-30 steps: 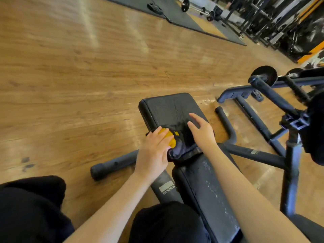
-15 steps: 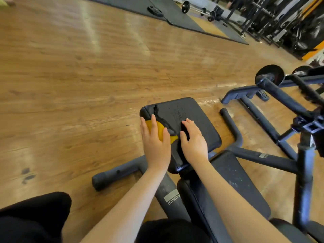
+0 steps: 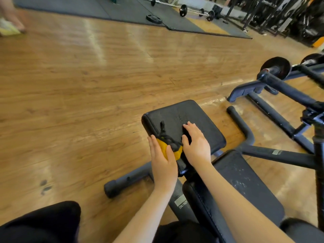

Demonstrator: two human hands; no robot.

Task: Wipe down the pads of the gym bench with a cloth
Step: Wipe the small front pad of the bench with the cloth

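Note:
The black seat pad [image 3: 191, 116] of the gym bench lies in front of me, with the longer back pad [image 3: 242, 181] nearer, at my right. A dark cloth with a yellow patch [image 3: 172, 146] lies on the seat pad's near left part. My left hand [image 3: 163, 162] presses flat on the cloth with straight fingers. My right hand [image 3: 196, 142] lies flat beside it, palm down on the cloth's dark part and the pad. Much of the cloth is hidden under both hands.
The bench's black frame tubes [image 3: 273, 155] spread over the wooden floor to the right, with a foot bar [image 3: 126, 181] at the left. A plate-loaded bar [image 3: 275, 69] stands at right. Barbells and a loose plate [image 3: 154, 19] lie on black mats far back. My dark-clad knees fill the bottom.
Both hands slid the cloth from the pad's near edge forward onto the seat pad and flattened on it; in the last half second they have hardly moved.

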